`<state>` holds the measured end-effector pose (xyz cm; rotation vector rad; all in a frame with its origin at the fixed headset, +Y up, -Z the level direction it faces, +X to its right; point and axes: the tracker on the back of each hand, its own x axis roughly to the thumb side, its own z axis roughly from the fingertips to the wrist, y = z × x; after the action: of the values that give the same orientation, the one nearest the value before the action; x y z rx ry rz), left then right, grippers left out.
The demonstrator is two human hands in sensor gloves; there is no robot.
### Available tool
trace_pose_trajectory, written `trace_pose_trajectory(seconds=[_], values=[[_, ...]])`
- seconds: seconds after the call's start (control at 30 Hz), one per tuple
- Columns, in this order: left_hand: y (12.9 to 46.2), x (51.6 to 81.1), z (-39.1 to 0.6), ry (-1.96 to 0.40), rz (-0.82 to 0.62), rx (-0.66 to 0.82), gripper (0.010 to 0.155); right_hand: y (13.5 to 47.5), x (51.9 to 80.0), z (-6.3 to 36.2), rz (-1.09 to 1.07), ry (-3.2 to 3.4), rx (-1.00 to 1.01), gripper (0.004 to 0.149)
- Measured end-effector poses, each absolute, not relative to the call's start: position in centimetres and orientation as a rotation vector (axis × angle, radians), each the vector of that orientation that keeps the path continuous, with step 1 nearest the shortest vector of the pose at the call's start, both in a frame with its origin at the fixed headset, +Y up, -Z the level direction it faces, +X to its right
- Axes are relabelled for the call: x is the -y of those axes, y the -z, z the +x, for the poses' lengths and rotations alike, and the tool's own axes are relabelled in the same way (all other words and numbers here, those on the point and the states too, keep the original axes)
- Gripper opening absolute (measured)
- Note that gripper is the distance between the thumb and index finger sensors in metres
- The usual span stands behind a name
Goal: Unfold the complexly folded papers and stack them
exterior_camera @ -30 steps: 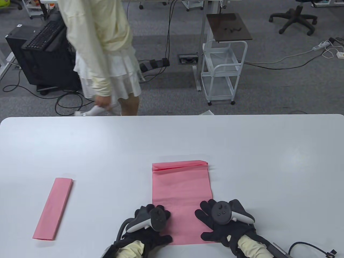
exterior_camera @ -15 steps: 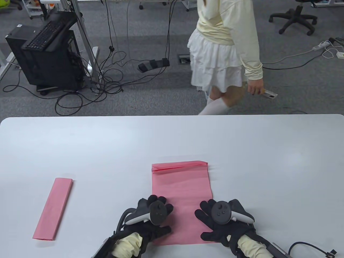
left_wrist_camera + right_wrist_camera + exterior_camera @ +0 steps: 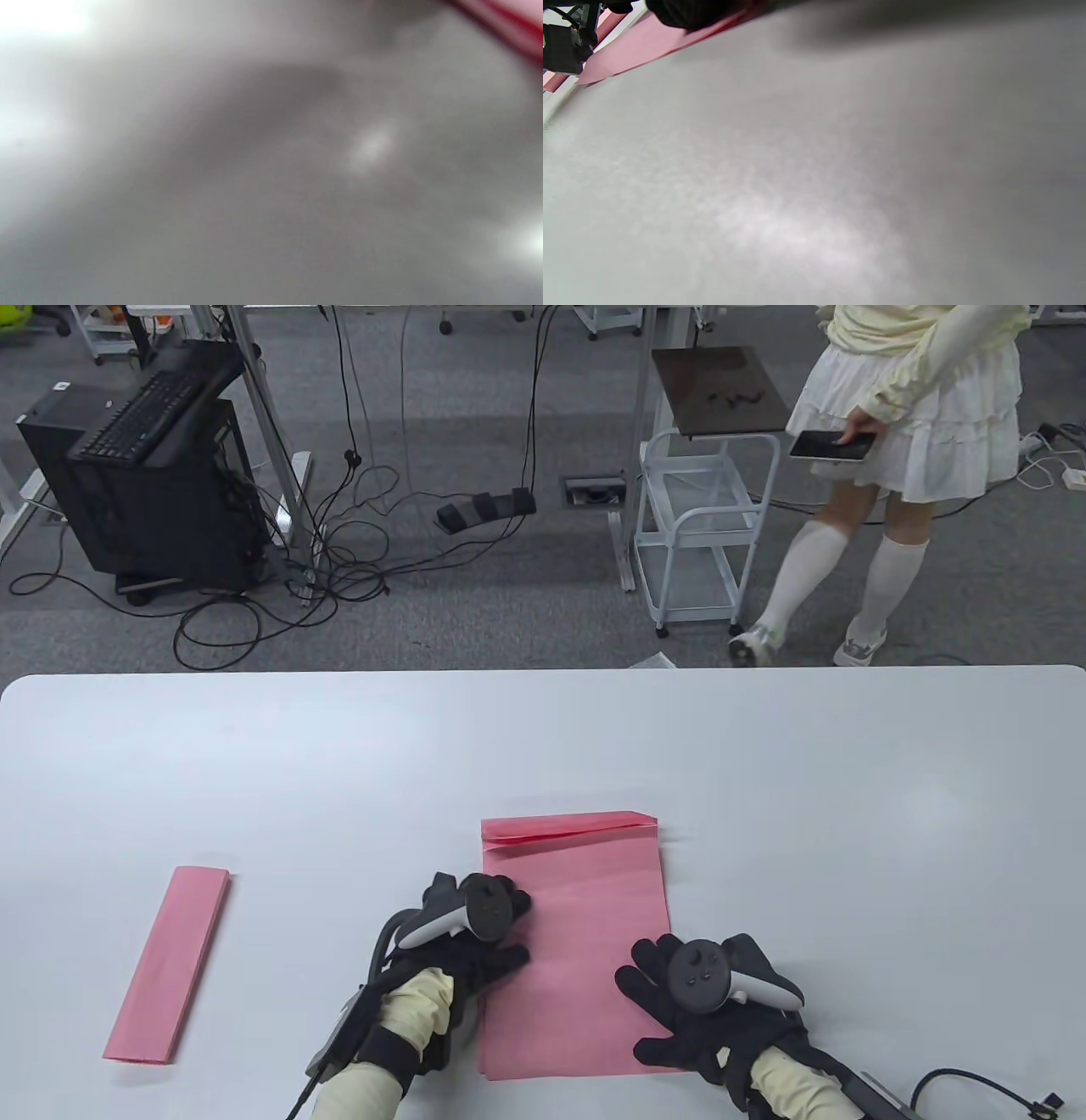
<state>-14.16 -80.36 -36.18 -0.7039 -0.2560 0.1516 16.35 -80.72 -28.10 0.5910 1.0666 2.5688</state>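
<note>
Table view: a pink sheet (image 3: 577, 950), partly unfolded, lies flat near the front of the white counter (image 3: 764, 780), its far edge folded over in a narrow band. The left hand (image 3: 467, 942) rests on the sheet's left edge about midway along it, fingers reaching onto the paper; whether its grip is wide or narrow cannot be told under the tracker. The right hand (image 3: 704, 1001) lies palm down on the sheet's near right corner, fingers spread wide and flat, holding nothing. A second paper (image 3: 170, 963), folded into a long narrow strip, sits well apart to the left on the counter, tilted slightly. Beyond the counter, a passer-by (image 3: 899, 432) in a white skirt carries a tablet past a white cart (image 3: 704, 534). The left wrist view is a blur of grey counter with a pink edge at the top right; the right wrist view shows a dark fingertip (image 3: 687, 15) on the pink sheet (image 3: 636, 46)
</note>
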Motion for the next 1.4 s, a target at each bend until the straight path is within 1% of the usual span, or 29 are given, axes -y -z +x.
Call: trace_pose_trajectory(seconds=[0.17, 0.27, 0.3, 0.33, 0.4, 0.43, 0.47, 0.53, 0.57, 0.6, 0.67, 0.73, 0.83, 1.0, 1.1, 1.2, 1.3, 1.4], values=[[36.3, 80.3, -14.5, -0.155, -0.686, 0.244, 0.064, 28.1, 80.7, 16.3, 0.59, -2.569, -1.068, 0.074], [36.3, 79.4, -13.6, -0.138, -0.734, 0.218, 0.064, 28.1, 80.7, 16.3, 0.59, -2.569, -1.068, 0.074], [36.0, 78.9, -12.9, -0.128, -0.738, 0.247, 0.066, 28.1, 80.7, 16.3, 0.59, -2.569, -1.068, 0.074], [35.7, 78.5, -12.3, -0.133, -0.71, 0.289, 0.067, 28.1, 80.7, 16.3, 0.59, -2.569, -1.068, 0.074], [34.6, 77.7, -10.0, -0.132, -0.604, 0.431, 0.067, 28.1, 80.7, 16.3, 0.59, -2.569, -1.068, 0.074], [34.2, 77.6, -9.1, -0.117, -0.605, 0.474, 0.068, 28.1, 80.7, 16.4, 0.59, -2.569, -1.069, 0.074], [33.7, 77.6, -7.9, -0.085, -0.639, 0.526, 0.068, 28.1, 80.7, 16.4, 0.588, -2.567, -1.075, 0.074], [33.3, 78.3, -6.1, -0.025, -0.698, 0.568, 0.068, 28.1, 80.7, 16.4, 0.588, -2.566, -1.075, 0.074], [33.4, 78.8, -5.5, -0.008, -0.693, 0.576, 0.068, 28.1, 80.7, 16.4, 0.587, -2.566, -1.075, 0.074], [33.6, 79.1, -5.2, 0.005, -0.677, 0.562, 0.067, 28.1, 80.7, 16.4, 0.587, -2.566, -1.075, 0.074], [34.7, 79.9, -4.8, 0.031, -0.719, 0.517, 0.068, 28.1, 80.7, 16.4, 0.587, -2.566, -1.075, 0.075], [36.2, 80.0, -5.0, -0.058, -0.695, 0.45, 0.067, 28.1, 80.7, 16.4, 0.588, -2.564, -1.079, 0.075], [39.1, 80.0, -6.4, -0.084, -0.686, 0.333, 0.068, 28.1, 80.8, 16.4, 0.589, -2.565, -1.081, 0.074], [42.6, 79.9, -9.5, -0.166, -0.68, 0.144, 0.066, 28.1, 80.8, 16.3, 0.591, -2.562, -1.088, 0.075], [43.1, 80.2, -10.3, -0.221, -0.691, 0.123, 0.066, 28.1, 80.8, 16.3, 0.59, -2.561, -1.09, 0.074], [43.1, 80.0, -10.1, -0.21, -0.662, 0.135, 0.066, 28.1, 80.8, 16.3, 0.59, -2.558, -1.093, 0.075], [43.3, 79.7, -10.4, -0.295, -0.646, 0.117, 0.064, 28.1, 80.7, 16.3, 0.583, -2.557, -1.085, 0.074], [42.9, 79.2, -10.6, -0.373, -0.642, 0.106, 0.064, 28.2, 80.2, 16.4, 0.547, -2.526, -1.004, 0.068]])
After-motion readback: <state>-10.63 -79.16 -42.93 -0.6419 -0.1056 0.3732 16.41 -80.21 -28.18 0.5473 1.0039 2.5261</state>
